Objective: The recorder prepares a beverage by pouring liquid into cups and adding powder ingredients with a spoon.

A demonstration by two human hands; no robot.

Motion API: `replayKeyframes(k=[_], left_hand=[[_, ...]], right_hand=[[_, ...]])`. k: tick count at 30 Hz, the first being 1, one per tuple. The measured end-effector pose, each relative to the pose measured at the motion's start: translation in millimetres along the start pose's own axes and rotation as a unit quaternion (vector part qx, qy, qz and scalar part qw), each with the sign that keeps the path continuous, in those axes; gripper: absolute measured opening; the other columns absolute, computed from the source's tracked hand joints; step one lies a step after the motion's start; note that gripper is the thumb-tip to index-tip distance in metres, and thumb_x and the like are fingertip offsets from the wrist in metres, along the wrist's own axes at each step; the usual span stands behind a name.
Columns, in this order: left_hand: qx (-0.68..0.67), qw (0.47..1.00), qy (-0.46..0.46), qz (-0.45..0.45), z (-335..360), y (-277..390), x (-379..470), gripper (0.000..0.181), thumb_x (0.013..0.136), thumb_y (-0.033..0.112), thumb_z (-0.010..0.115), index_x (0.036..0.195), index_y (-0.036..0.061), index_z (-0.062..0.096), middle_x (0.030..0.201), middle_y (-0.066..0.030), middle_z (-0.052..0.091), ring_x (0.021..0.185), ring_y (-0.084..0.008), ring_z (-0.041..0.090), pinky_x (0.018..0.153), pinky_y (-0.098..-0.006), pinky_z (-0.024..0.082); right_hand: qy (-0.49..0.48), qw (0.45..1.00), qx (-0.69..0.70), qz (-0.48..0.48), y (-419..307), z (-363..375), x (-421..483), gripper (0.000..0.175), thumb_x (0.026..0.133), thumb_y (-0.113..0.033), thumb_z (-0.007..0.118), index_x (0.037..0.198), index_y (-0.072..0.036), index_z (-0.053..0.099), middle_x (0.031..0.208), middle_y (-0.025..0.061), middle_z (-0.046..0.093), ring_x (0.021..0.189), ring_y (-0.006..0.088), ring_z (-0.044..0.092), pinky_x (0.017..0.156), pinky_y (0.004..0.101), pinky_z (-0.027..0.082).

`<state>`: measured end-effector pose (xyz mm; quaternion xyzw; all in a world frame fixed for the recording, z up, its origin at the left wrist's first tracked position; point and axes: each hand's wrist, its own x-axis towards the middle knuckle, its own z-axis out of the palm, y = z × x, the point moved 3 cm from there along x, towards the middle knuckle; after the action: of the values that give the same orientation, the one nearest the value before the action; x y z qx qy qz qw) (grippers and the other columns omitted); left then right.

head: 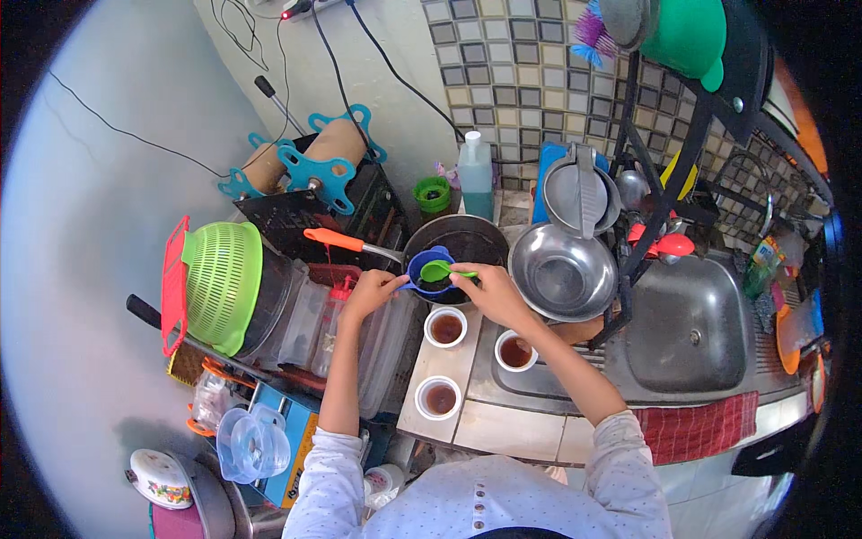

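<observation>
My left hand [374,291] grips the handle of a small blue strainer or cup [431,259], held over a dark pot [490,232] of dark liquid. With my right hand [490,290] I hold a green plastic spoon [436,271], its bowl inside the blue one. A ladle with an orange handle [335,238] rests in the pot, its handle over the left rim. Three white cups with brown liquid stand nearer to me: one just below the pot [446,327], one at the counter's front [439,399], one on the sink's metal drainboard by my right forearm [516,351].
A steel bowl [564,271] stands right of the pot, beside the black rack post [646,249] and sink [690,330]. Plastic boxes [303,316] and a green colander [222,286] lie left. A bottle of bluish liquid [475,176] stands behind. A red cloth [700,428] hangs over the front edge.
</observation>
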<state>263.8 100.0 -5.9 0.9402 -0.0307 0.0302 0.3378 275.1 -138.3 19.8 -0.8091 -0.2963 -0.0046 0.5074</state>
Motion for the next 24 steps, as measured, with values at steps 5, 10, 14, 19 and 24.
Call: replayKeyframes(k=[5, 10, 14, 19, 24], left_hand=[[0.024, 1.0, 0.009, 0.009, 0, -3, 0, 0.043, 0.083, 0.034, 0.059, 0.064, -0.0039, 0.062, 0.052, -0.0123, 0.056, 0.047, -0.0161, 0.055, 0.049, -0.0324, 0.041], [0.041, 0.998, 0.019, 0.039, 2, 0, 2, 0.042, 0.083, 0.034, 0.059, 0.066, -0.0046, 0.063, 0.053, -0.0131, 0.056, 0.048, -0.0168, 0.056, 0.05, -0.0327, 0.042], [0.013, 0.999, 0.019, 0.026, 3, -1, 1, 0.042, 0.084, 0.033, 0.058, 0.067, -0.005, 0.062, 0.052, -0.0132, 0.055, 0.047, -0.0154, 0.053, 0.049, -0.0318, 0.04], [-0.027, 1.0, -0.004, -0.01, 4, -13, 1, 0.045, 0.085, 0.036, 0.055, 0.064, -0.0043, 0.061, 0.048, -0.0079, 0.051, 0.044, -0.0116, 0.046, 0.045, -0.0291, 0.037], [-0.056, 0.998, -0.017, -0.015, 9, -25, 5, 0.05, 0.087, 0.039, 0.052, 0.059, -0.0021, 0.059, 0.045, -0.0031, 0.046, 0.041, -0.0095, 0.043, 0.042, -0.0273, 0.034]], right_hand=[[0.064, 0.989, -0.115, -0.064, -7, 10, 1, 0.03, 0.087, -0.027, 0.049, 0.105, -0.005, 0.061, 0.088, 0.0154, 0.063, 0.069, 0.032, 0.061, 0.061, 0.0388, 0.048], [0.016, 0.988, -0.149, -0.04, -10, 21, 5, 0.03, 0.087, -0.027, 0.049, 0.105, -0.008, 0.061, 0.09, 0.0144, 0.062, 0.077, 0.0331, 0.06, 0.066, 0.041, 0.048], [-0.019, 0.983, -0.12, -0.135, -5, 15, -1, 0.029, 0.087, -0.028, 0.048, 0.105, -0.01, 0.061, 0.092, 0.0135, 0.061, 0.075, 0.0333, 0.06, 0.065, 0.0416, 0.048], [-0.004, 0.987, -0.103, -0.124, -6, 3, -6, 0.029, 0.087, -0.028, 0.047, 0.105, -0.01, 0.061, 0.092, 0.0127, 0.061, 0.073, 0.0333, 0.06, 0.063, 0.0418, 0.048], [0.023, 0.974, -0.181, -0.137, -13, 12, -7, 0.026, 0.085, -0.023, 0.051, 0.105, -0.008, 0.06, 0.085, 0.0113, 0.061, 0.068, 0.0297, 0.06, 0.057, 0.0395, 0.048]])
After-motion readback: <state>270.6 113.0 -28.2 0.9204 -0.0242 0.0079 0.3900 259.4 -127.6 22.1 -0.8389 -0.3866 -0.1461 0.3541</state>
